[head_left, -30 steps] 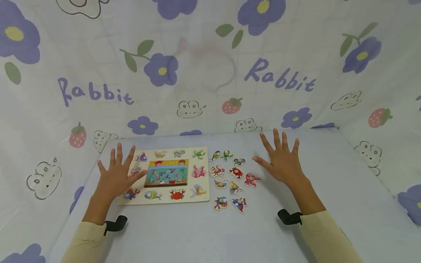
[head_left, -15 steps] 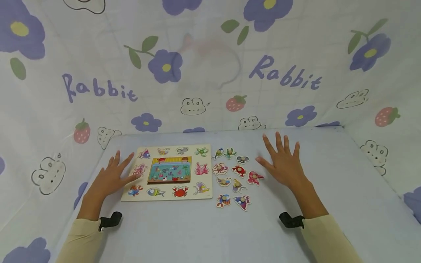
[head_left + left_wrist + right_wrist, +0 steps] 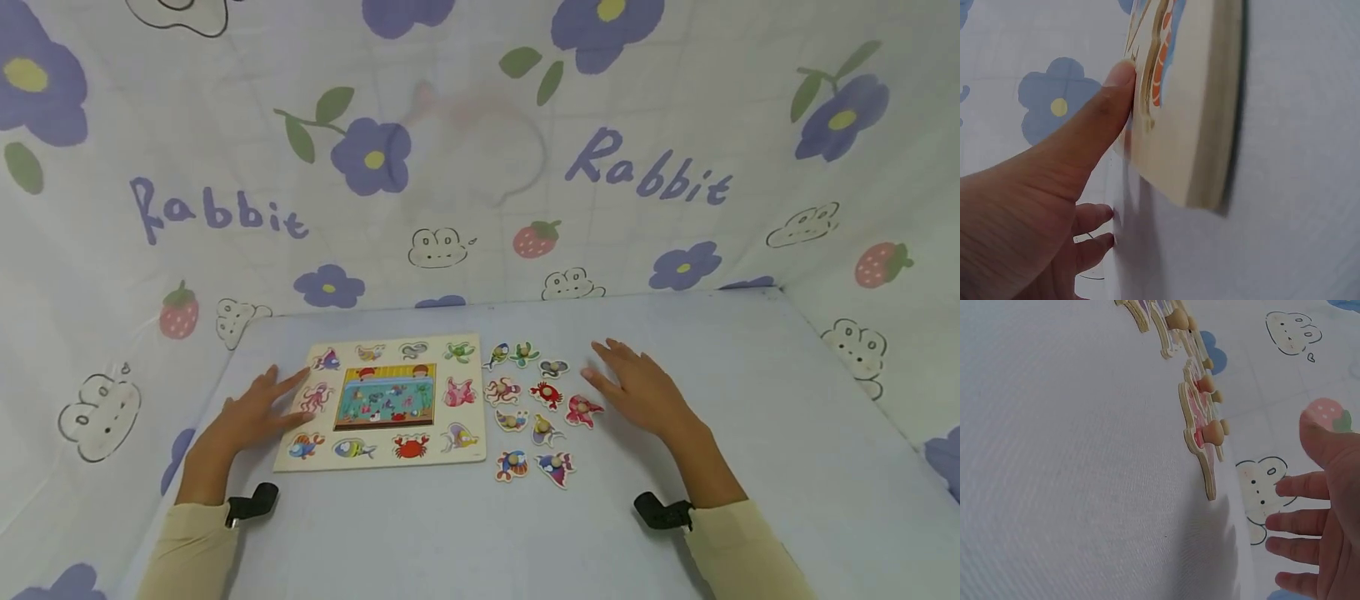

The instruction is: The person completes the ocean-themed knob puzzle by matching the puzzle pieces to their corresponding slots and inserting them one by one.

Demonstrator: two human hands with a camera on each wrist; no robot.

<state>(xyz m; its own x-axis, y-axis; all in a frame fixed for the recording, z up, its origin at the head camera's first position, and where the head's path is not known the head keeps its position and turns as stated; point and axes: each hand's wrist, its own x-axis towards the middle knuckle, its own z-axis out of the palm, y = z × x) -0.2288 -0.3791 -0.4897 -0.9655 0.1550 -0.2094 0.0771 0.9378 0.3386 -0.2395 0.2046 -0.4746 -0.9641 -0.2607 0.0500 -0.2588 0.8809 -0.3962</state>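
Observation:
A wooden puzzle board with sea-animal outlines and an aquarium picture lies flat at left on the table. My left hand is at its left edge, fingers spread. In the left wrist view the thumb reaches the face of the board, while the other fingertips are down by the table. Loose knobbed puzzle pieces lie right of the board, among them a red crab and a pink fish. Just right of them hovers my right hand, holding nothing, its fingers extended and the pink fish piece nearest.
The white table stretches in front of the board and to the right. A flower-and-rabbit printed sheet rises behind it and at both sides. Black camera mounts sit on both wrists.
My left hand has come down and left from over the board to its left edge. My right hand has lowered, with its fingers closer together. The board and pieces stay put.

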